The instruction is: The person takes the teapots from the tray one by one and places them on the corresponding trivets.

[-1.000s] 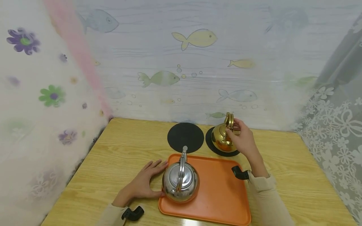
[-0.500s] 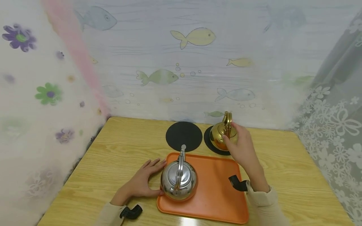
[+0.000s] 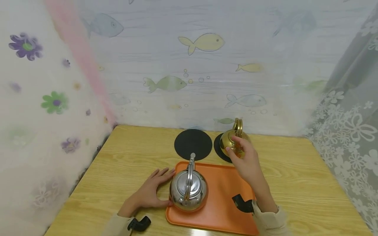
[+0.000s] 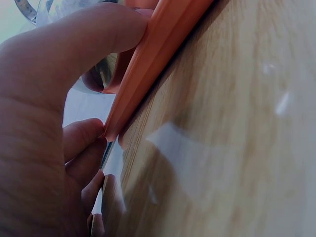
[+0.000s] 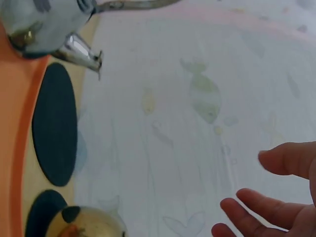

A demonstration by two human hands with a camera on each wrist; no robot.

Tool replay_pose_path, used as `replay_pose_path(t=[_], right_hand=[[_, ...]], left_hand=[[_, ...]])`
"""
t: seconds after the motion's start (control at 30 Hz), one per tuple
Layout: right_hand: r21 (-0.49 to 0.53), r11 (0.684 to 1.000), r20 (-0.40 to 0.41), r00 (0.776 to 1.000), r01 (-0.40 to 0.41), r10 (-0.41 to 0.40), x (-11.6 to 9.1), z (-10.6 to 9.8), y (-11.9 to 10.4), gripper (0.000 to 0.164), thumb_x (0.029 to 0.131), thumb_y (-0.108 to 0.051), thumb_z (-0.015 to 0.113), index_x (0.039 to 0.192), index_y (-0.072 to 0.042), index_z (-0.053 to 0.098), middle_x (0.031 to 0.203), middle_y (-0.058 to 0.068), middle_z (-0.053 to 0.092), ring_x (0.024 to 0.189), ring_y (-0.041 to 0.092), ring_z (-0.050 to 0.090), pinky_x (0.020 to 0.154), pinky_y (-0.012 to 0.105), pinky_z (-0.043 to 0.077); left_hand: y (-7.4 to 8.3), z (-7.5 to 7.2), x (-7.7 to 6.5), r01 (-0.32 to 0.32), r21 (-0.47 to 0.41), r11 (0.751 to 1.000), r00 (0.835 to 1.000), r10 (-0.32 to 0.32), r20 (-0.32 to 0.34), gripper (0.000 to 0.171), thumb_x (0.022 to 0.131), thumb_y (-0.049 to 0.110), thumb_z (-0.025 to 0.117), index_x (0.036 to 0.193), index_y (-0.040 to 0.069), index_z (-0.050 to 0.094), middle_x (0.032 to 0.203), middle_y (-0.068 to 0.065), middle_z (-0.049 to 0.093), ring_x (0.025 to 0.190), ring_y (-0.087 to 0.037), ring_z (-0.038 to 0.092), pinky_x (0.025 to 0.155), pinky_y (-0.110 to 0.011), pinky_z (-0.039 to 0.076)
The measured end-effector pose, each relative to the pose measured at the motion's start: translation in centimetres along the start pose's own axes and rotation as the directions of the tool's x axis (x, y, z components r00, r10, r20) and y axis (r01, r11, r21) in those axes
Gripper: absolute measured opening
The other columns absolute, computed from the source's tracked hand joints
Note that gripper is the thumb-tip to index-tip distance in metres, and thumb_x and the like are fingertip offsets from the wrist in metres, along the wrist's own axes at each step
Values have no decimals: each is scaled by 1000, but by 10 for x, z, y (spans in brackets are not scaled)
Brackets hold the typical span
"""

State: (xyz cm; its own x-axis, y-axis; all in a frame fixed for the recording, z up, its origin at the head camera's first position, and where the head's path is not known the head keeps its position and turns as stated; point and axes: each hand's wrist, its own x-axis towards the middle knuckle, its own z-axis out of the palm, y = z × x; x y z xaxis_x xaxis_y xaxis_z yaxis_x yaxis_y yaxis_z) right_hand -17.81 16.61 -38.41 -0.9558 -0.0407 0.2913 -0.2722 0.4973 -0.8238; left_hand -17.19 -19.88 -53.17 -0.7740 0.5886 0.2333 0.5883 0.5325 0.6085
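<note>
About half done, I'd say: the gold kettle (image 3: 226, 140) sits on a black mat (image 3: 218, 149), the loose, empty right hand (image 3: 247, 162) near it, while the silver kettle (image 3: 198, 194), probably left to move, stands on the orange tray (image 3: 225, 203) whose rim the spread left hand (image 3: 149, 190) touches.

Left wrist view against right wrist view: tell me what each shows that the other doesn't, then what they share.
Only the left wrist view shows the left hand, its thumb at the rim of the rectangular orange tray.

Only the right wrist view shows the right hand, the rounded gold-coloured metal kettle, two flat round black mats, fish drawings, and the spout of the rounded silver metal kettle.

Both show the tray, part of the silver kettle's body and the pale wooden table.
</note>
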Motion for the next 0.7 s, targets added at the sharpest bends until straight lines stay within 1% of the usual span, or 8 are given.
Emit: replay_pose_path(t=[0.1, 0.17, 0.2, 0.27, 0.4, 0.5, 0.6, 0.7], right_hand=[[30, 999, -15, 1000, -13, 13, -6, 7, -1, 43, 103, -19, 62, 142, -3, 56, 142, 17, 57, 118, 34, 60, 94, 41, 54], [44, 999, -26, 999, -18, 19, -10, 11, -2, 40, 104, -21, 60, 141, -4, 57, 140, 16, 59, 114, 31, 63, 88, 32, 55], [50, 999, -32, 999, -21, 22, -13, 13, -2, 39, 105, -22, 58, 140, -4, 59, 138, 15, 61, 113, 30, 64, 87, 27, 54], [84, 996, -41, 999, -30, 33, -19, 17, -1, 37, 106, -21, 57, 138, -4, 60, 134, 14, 63, 115, 28, 63, 89, 20, 52], [140, 989, -46, 998, -45, 51, -33, 25, -1, 32, 106, -19, 56, 133, -4, 65, 127, 10, 68, 114, 24, 64, 95, 19, 51], [151, 986, -45, 996, -68, 75, -44, 32, -1, 28, 105, -18, 58, 128, -6, 68, 122, 7, 70, 112, 24, 66, 96, 22, 54], [168, 980, -32, 993, -106, 113, -54, 40, -2, 26, 104, -18, 59, 125, -7, 70, 120, 8, 71, 111, 24, 68, 95, 25, 55], [215, 968, -8, 991, -130, 135, -60, 49, -1, 25, 104, -16, 59, 122, -4, 71, 118, 10, 73, 109, 26, 68, 92, 25, 57]], left_hand=[[-2, 1, -1, 3, 6, 1000, 1000, -3, 2, 99, 75, 63, 81, 157, 20, 44, 160, 1, 43, 150, -36, 33, 121, -63, 17], [-3, 1, -1, -1, 21, 1000, 1000, 1, 0, 99, 76, 64, 80, 157, 20, 43, 160, 1, 43, 150, -36, 34, 121, -61, 17], [-3, 1, -1, 1, 20, 1000, 1000, -1, 0, 99, 76, 63, 80, 157, 20, 43, 160, 1, 43, 150, -36, 33, 121, -61, 16], [-3, 1, 0, -1, 18, 1000, 1000, 1, 0, 100, 75, 64, 81, 157, 20, 43, 160, 1, 43, 151, -36, 33, 121, -61, 16], [-2, 2, 1, -1, -2, 1000, 1000, 1, -2, 100, 75, 63, 81, 156, 20, 44, 160, 2, 44, 150, -36, 33, 121, -64, 17], [0, 2, 2, -3, -2, 1000, 1000, 3, -4, 99, 75, 63, 81, 156, 20, 45, 159, 1, 45, 150, -37, 34, 120, -65, 18], [1, 1, 2, 2, 3, 1000, 1000, -2, -3, 99, 74, 63, 81, 156, 20, 45, 159, 1, 45, 150, -37, 34, 120, -65, 17], [1, 0, 1, 4, 1, 1000, 1000, -4, -4, 100, 74, 62, 82, 156, 19, 45, 159, 0, 45, 150, -38, 34, 120, -64, 16]])
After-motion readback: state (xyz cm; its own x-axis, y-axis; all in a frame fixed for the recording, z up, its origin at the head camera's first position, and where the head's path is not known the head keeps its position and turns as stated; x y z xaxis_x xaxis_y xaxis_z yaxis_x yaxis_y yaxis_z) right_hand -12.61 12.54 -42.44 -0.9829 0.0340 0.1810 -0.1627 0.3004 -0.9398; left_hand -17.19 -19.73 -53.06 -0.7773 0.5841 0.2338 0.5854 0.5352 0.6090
